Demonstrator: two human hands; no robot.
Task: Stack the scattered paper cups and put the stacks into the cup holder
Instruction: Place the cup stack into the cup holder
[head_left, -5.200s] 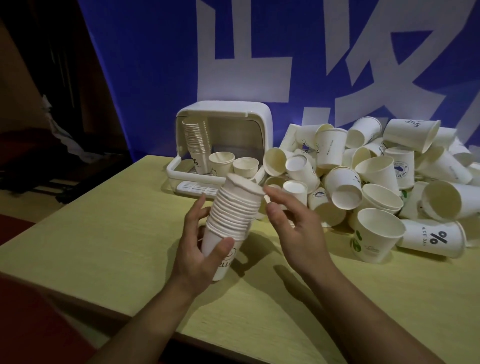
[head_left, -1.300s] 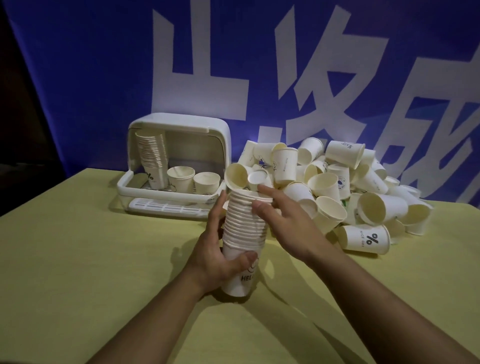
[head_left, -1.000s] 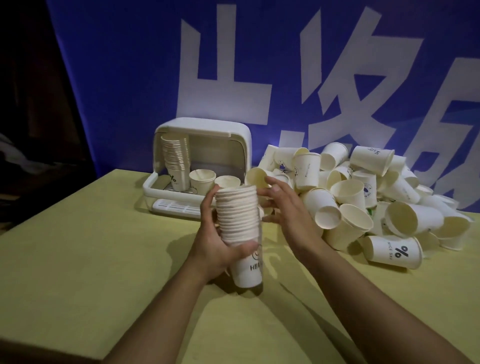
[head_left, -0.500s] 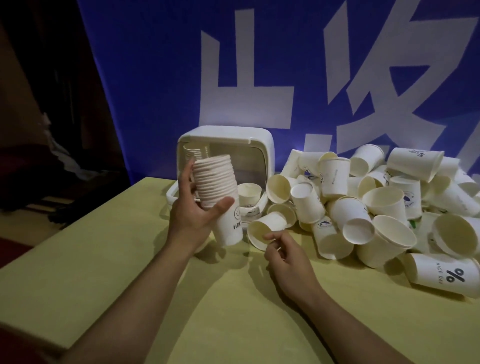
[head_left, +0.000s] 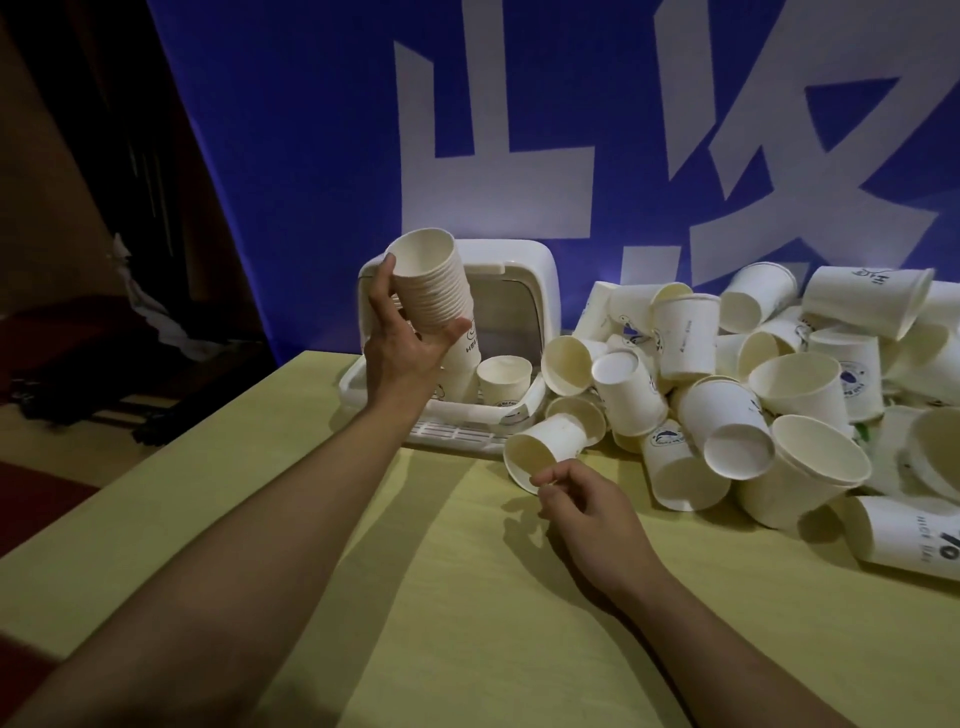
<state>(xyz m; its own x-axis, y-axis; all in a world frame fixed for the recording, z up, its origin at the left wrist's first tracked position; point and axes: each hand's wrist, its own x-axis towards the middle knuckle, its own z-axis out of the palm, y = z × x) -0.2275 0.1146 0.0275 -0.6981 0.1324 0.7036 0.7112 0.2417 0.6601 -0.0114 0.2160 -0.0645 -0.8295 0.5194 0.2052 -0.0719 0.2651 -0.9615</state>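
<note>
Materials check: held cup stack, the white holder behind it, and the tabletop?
Cup stack, gripped by the left hand: looks like matte white paper, with thin rolled rims nested closely and printed lettering on the lowest cup.
Cup holder: probably moulded plastic, smooth with a slight sheen, rounded corners, slotted front tray.
Table: yellow-green, matte, faint grain; likely laminate or painted wood, can't tell which.

Both forearms bare; no sleeves, seemingly no rings or watch.

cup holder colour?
White plastic; the cup holder shows in the head view, the only view, behind the left hand.
</note>
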